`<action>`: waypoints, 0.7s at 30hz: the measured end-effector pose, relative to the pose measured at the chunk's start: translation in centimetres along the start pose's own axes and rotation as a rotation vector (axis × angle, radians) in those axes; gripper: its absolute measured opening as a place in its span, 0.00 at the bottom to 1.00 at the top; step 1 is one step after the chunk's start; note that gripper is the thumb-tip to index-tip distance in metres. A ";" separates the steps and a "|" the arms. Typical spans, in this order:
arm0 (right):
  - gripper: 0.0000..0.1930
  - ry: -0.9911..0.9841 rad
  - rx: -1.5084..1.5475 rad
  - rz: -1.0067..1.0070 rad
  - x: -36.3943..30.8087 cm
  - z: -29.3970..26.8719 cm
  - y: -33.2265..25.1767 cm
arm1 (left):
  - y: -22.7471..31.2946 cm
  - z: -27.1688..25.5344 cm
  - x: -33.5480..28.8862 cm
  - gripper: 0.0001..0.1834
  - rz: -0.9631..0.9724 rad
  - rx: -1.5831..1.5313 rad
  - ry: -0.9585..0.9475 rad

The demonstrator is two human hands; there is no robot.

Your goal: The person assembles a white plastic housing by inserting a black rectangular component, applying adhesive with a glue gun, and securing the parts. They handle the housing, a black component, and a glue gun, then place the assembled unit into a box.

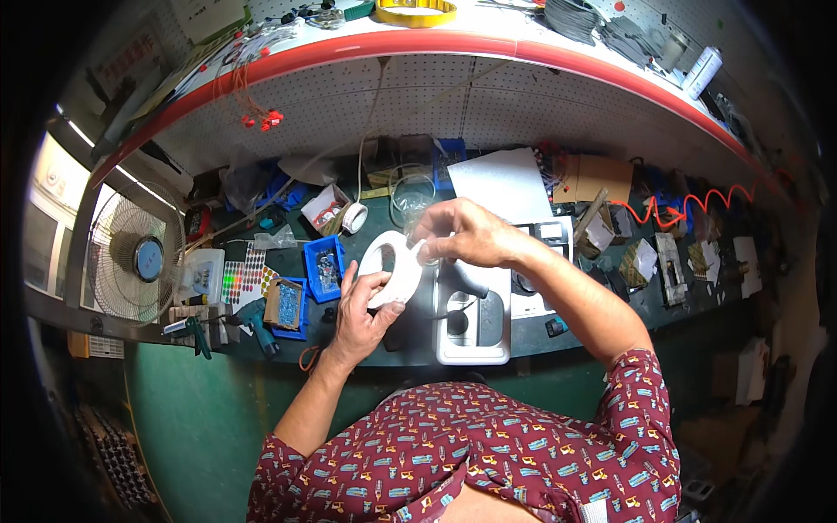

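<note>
A white ring-shaped plastic part is held up over the front of the bench, tilted. My left hand grips its lower left side, with the thumb below and the fingers through or over the opening. My right hand is closed in a pinch at the ring's upper right edge; whether the fingertips hold a separate small piece cannot be made out. Just right of the ring stands a white plastic housing with dark recesses, and a grey-white rounded part rests at its upper end, below my right hand.
Blue bins of small hardware and blue screws stand left of my left hand. Farther left are a teal power driver, sticker sheets and a fan. A tape roll lies behind. A red-edged shelf overhangs the bench.
</note>
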State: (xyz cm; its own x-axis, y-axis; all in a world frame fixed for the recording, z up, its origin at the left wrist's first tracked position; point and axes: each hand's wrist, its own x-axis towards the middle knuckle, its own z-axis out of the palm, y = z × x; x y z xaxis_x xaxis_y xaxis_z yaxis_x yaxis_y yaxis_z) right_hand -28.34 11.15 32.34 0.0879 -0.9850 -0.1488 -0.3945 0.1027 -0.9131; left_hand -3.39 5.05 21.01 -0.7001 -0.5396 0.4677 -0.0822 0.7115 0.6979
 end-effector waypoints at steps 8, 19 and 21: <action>0.09 0.196 -0.063 -0.107 -2.7 -1.1 -1.1 | -0.2 -0.6 1.2 0.17 -0.075 0.120 0.027; 0.07 0.302 0.175 -0.021 -3.3 -1.1 1.8 | -1.3 -0.1 1.2 0.18 -0.101 0.104 0.089; 0.07 0.336 0.243 -0.002 -3.4 -1.0 2.9 | -1.5 1.4 1.1 0.20 -0.040 0.116 0.255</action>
State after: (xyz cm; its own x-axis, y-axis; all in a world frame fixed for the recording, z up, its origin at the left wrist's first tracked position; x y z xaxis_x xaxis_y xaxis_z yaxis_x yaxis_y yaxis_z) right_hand -30.68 14.66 30.62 -0.2308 -0.9717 -0.0511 -0.1638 0.0906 -0.9823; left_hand -5.01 4.04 19.72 -0.4952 -0.6534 0.5726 -0.1968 0.7263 0.6585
